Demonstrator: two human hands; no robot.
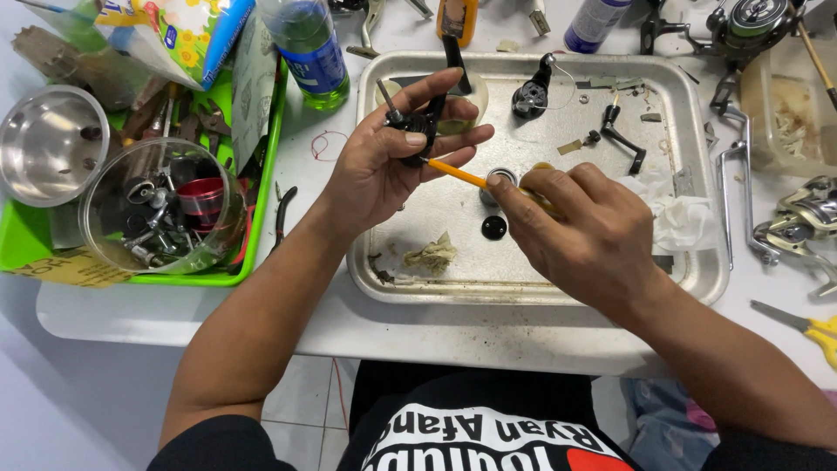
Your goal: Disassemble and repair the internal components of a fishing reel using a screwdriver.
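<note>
My left hand [392, 166] holds a small black fishing-reel part [418, 131] with a thin metal shaft, above the left half of a metal tray [558, 288]. My right hand [584, 231] grips a thin orange-handled tool [458, 174] whose tip touches that black part. Just under the tool, on the tray, lie a round metal bearing [499, 179] and a black disc [493, 228]. A crumpled white tissue [684, 218] sits beside my right hand.
More black reel parts [532, 92] and a black handle arm [623, 144] lie at the tray's back. A green tray [261, 174] on the left holds a clear bowl of parts [161, 209] and a steel bowl [48, 144]. A green bottle [309, 48], silver reel [806, 218], yellow scissors [815, 331].
</note>
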